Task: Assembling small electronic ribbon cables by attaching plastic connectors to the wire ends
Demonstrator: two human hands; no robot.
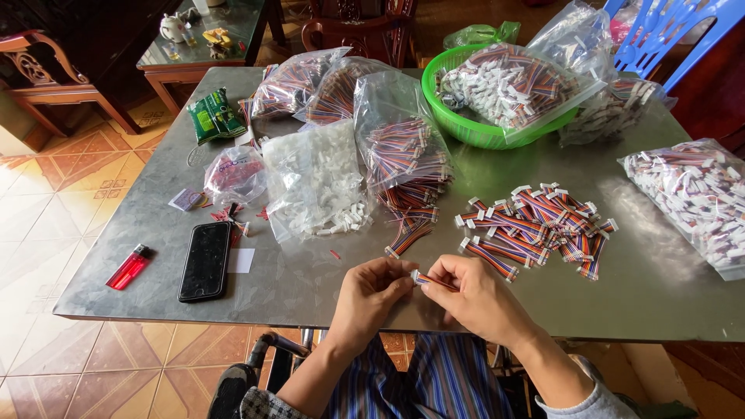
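Note:
My left hand (371,299) and my right hand (475,296) meet at the near edge of a grey metal table (310,287). Between their fingertips they pinch a short multicoloured ribbon cable (431,281) with a small white connector at its left end. Just beyond my right hand lies a loose pile of finished cables with white connectors (539,229). In front of my left hand sit an open clear bag of white plastic connectors (317,186) and an open bag of ribbon cables (405,167) that spills onto the table.
A black phone (206,261) and a red lighter (129,266) lie at the left. A green basket (473,128) holds a bag of cables at the back. More cable bags sit at the far left and right edge (693,194). A blue chair (667,35) stands behind.

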